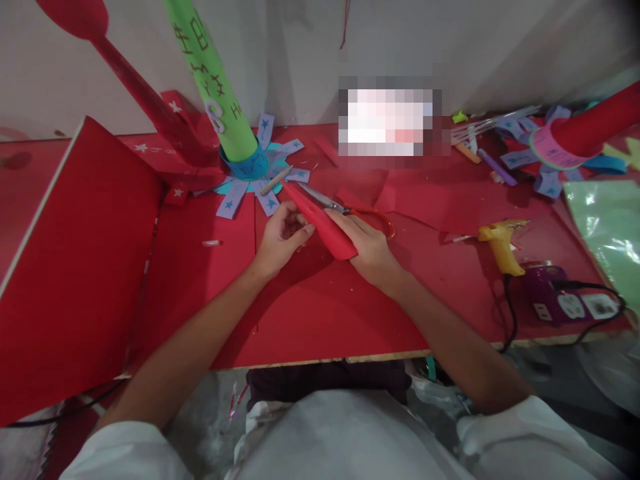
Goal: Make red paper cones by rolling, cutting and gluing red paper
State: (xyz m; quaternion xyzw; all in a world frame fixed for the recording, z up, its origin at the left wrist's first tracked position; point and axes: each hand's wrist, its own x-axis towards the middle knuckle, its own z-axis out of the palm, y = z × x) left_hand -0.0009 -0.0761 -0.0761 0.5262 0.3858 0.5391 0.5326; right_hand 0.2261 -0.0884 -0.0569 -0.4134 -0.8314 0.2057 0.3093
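Note:
A folded or rolled piece of red craft sheet (325, 227), narrowing to a point at its far end, is held above the table. My right hand (373, 250) grips it from the right, fingers laid along its upper side and thumb hidden. On the other side, my left hand (283, 241) is loosely curled, thumb and fingers apart, fingertips close beside the sheet's left edge. Whether they touch it, I cannot tell. Just behind lie scissors (325, 200) with orange handles, partly covered by the sheet and my right hand. A pencil-like stick (276, 181) rests past the sheet's tip.
A green lettered tube (215, 87) stands on a flower-like base behind my left hand. Far left is a large red board (75, 267). Rightward lie a yellow glue gun (503, 245), a purple power strip (550, 293) and a red tube (600, 123). A pixelated patch hides part of the back.

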